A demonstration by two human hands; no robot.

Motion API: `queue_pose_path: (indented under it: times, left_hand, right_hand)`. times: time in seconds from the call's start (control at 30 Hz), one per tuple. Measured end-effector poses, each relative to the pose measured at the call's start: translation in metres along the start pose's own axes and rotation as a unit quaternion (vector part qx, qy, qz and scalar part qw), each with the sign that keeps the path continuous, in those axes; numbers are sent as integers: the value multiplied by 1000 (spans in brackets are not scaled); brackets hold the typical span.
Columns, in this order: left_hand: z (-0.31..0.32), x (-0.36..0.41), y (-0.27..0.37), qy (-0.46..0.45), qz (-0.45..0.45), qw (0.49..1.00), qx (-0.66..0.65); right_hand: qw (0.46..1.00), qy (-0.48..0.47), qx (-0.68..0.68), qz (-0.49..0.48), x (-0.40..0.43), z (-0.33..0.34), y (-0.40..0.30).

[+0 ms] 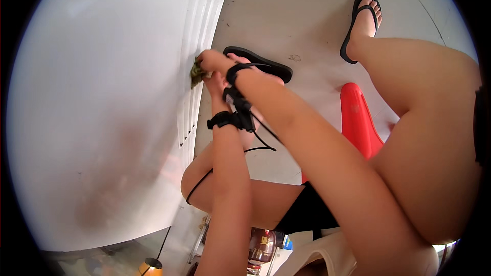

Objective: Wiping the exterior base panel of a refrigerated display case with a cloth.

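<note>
Both hands are together at the slatted edge of a large white panel (115, 84), which looks like an appliance. My right hand (215, 61) reaches across from the right with bent fingers closed on a small crumpled green-brown cloth or wad (197, 73). Just below it, my left hand (216, 83) is close against the same wad; its fingers are partly hidden, so I cannot tell whether it grips. Each wrist wears a black strap, with a black device (239, 109) and a thin cable between the forearms.
A red plastic stool (356, 119) stands between the legs on the pale floor. Two feet in black flip-flops (264, 65) rest near the panel and at upper right. A dark jar (261, 247) and a yellow container (151, 266) are at the bottom.
</note>
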State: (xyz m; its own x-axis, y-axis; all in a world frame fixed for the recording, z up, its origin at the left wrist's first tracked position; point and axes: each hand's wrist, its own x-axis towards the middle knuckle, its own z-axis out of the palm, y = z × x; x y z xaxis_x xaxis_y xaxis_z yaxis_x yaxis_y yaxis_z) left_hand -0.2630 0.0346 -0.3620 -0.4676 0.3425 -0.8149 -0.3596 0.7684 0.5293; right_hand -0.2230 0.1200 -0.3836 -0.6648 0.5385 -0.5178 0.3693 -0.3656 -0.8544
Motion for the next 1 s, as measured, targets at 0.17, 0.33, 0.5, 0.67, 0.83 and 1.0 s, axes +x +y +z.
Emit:
queue_pose_path:
  times: [0.17, 0.33, 0.5, 0.67, 0.83, 1.0]
  left_hand:
    - [54, -1, 53, 8, 100, 989, 108]
    - [85, -15, 61, 2, 151, 981, 123]
    - [28, -10, 26, 65, 63, 995, 48]
    - [-36, -41, 7, 138, -50, 984, 99]
    - [5, -103, 16, 47, -77, 989, 121]
    - [25, -169, 91, -149, 40, 943, 295]
  right_hand:
    - [981, 124, 145, -16, 6, -64, -11]
    - [953, 179, 242, 21, -7, -75, 2]
    - [972, 129, 187, 54, -25, -29, -5]
    - [996, 60, -9, -72, -50, 30, -13]
    - [974, 120, -187, -49, -60, 8, 48]
    - [972, 119, -201, -10, -75, -110, -39]
